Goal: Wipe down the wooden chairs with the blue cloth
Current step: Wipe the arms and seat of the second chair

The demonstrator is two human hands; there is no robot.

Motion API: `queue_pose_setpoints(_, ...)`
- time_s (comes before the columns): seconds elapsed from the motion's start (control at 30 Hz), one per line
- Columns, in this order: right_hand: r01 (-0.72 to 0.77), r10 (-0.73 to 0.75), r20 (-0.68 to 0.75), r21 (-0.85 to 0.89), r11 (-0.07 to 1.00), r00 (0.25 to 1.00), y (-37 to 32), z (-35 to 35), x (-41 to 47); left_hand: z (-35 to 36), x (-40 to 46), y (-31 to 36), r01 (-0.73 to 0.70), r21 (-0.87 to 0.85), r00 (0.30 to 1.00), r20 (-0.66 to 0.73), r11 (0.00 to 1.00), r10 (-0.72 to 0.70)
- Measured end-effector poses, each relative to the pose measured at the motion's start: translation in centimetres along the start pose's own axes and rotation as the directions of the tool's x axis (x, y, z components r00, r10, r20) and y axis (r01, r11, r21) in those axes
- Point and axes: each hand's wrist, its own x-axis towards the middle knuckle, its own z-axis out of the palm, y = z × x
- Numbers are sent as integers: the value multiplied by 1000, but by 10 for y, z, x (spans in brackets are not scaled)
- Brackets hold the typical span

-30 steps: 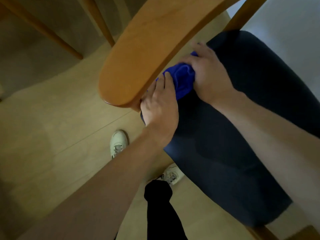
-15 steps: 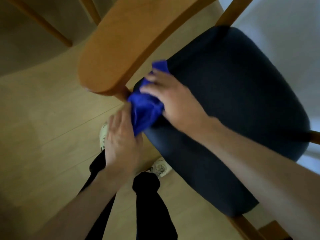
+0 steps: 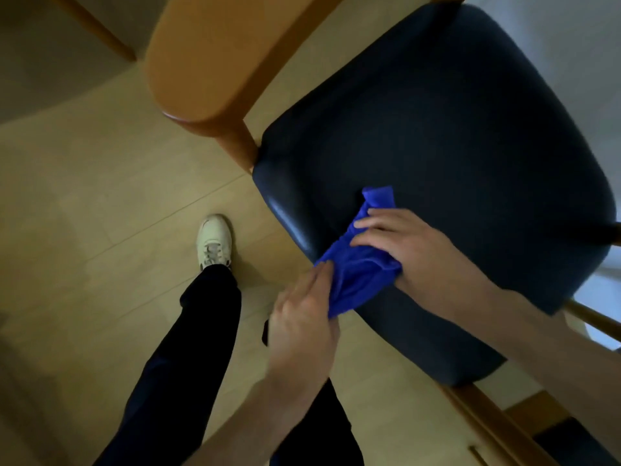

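A wooden chair with a curved backrest (image 3: 215, 58) and a dark blue padded seat (image 3: 453, 156) fills the upper right of the head view. The blue cloth (image 3: 356, 267) lies bunched on the seat's near left edge. My right hand (image 3: 406, 250) presses on top of the cloth, fingers spread over it. My left hand (image 3: 302, 317) grips the cloth's lower left end just off the seat edge. A wooden post (image 3: 238, 142) joins the backrest to the seat.
Light wood floor (image 3: 100, 196) lies to the left. My legs in dark trousers (image 3: 188, 348) and a white shoe (image 3: 214, 242) stand beside the chair. A second chair's wooden frame (image 3: 497, 428) shows at the bottom right, and another wooden leg (image 3: 97, 28) at the top left.
Both hands have carried the cloth away from under the backrest, down onto the near edge of the seat. The view has shifted so the chair sits further right.
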Motion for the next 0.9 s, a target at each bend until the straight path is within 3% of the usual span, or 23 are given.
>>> queue_pose_setpoints(0.17, 83, -79, -197, 14, 996, 977, -54, -15, 106, -66, 51, -48, 110, 18, 956, -274, 994, -101)
queue_pose_setpoints(0.23, 50, -41, -285, 24, 998, 958, -67, -14, 138, -69, 74, -48, 147, 37, 941, -314, 988, -128)
queue_pose_setpoints(0.33, 64, -45, -298, 53, 997, 954, -49, -5, 124, -38, 72, -25, 198, 6, 937, -296, 980, -187)
queue_pose_setpoints(0.43, 58, -35, -267, 79, 995, 963, -11, 8, 65, 0, 37, -3, 137, -20, 963, -231, 990, -138)
queue_pose_setpoints(0.57, -111, 130, -178, 113, 987, 975, 32, 30, -40, 54, -16, 29, -30, 34, 999, -38, 999, 31)
queue_pose_setpoints(0.7, -257, 261, -122, 48, 965, 957, 33, 48, -90, 77, -44, 43, -115, -13, 983, 140, 993, 116)
queue_pose_setpoints(0.8, -198, 209, -243, 71, 978, 947, 14, 41, -62, 39, -32, 26, -123, -4, 984, 133, 992, 123)
queue_pose_setpoints(0.9, -13, 60, -466, 105, 994, 883, -23, 36, -1, -4, -4, -9, -38, 40, 999, -23, 998, 39)
